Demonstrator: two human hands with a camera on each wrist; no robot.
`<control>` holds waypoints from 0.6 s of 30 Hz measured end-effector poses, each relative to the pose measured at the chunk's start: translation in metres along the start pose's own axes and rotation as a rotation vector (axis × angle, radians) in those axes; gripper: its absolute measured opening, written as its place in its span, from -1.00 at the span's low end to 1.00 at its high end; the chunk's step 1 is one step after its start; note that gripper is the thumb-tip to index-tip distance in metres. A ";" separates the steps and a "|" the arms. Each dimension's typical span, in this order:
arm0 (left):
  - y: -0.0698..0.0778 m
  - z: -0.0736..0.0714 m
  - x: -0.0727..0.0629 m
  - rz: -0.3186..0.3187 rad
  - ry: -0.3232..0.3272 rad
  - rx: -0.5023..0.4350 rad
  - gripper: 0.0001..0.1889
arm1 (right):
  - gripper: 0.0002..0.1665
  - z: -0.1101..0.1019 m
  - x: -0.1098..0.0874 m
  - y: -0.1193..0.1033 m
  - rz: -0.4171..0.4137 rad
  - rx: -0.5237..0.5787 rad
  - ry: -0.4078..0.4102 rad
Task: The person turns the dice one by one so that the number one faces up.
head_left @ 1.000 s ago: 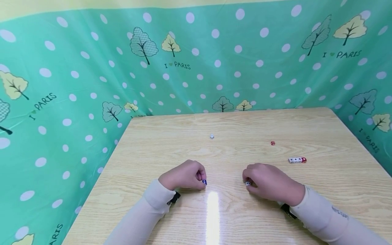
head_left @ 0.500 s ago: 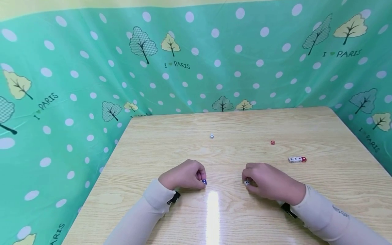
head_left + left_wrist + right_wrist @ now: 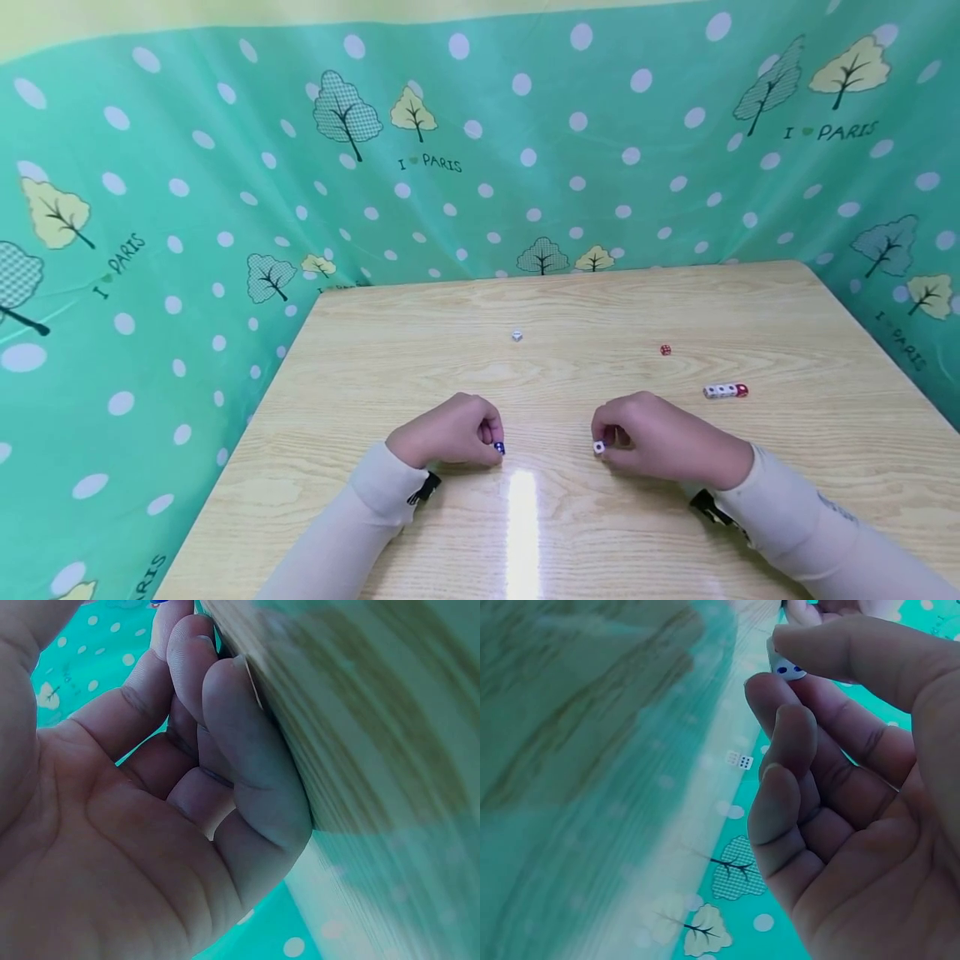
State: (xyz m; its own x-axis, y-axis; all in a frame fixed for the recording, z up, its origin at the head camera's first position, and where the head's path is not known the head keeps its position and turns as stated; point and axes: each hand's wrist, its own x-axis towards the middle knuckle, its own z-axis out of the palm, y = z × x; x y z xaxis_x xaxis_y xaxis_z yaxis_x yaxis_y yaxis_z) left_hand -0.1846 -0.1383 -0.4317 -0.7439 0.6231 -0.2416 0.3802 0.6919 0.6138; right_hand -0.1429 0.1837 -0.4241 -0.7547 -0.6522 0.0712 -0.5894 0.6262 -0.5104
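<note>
My left hand (image 3: 453, 429) pinches a blue die (image 3: 499, 448) between thumb and forefinger, low at the tabletop. Only a sliver of that die shows at the top of the left wrist view, where the other fingers curl against the wood. To its right, my right hand (image 3: 656, 437) grips a white die (image 3: 598, 447) with its fingertips; a single dark dot faces the head camera. In the right wrist view, blue dots show on the white die (image 3: 787, 670) between thumb and fingers. A gap of bare wood separates the two hands.
A row of white dice (image 3: 722, 391) ends in a red die (image 3: 742, 390), right of my right hand. Farther back lie a loose red die (image 3: 665, 350) and a loose white die (image 3: 517, 336). Patterned green cloth (image 3: 480, 150) hangs behind the wooden table (image 3: 420, 333).
The white die in my right hand has turned to show a different face, and that hand has shifted slightly left. My left hand stays in place with the blue die.
</note>
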 end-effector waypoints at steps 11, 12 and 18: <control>0.000 0.000 -0.001 0.009 0.004 0.008 -0.84 | -0.83 -0.001 0.001 0.008 0.008 0.063 -0.041; 0.000 0.000 -0.001 0.011 0.005 0.010 -0.85 | -0.85 -0.001 0.001 0.008 0.008 0.067 -0.043; -0.001 0.000 -0.001 0.013 0.002 0.011 -0.85 | -0.84 -0.001 0.002 0.009 0.001 0.093 -0.054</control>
State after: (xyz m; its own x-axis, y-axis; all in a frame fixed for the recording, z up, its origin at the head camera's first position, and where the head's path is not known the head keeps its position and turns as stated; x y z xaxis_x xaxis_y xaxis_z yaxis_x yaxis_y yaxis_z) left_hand -0.1847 -0.1398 -0.4319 -0.7400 0.6313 -0.2321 0.3958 0.6877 0.6087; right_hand -0.1499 0.1884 -0.4282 -0.7371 -0.6753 0.0261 -0.5578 0.5861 -0.5876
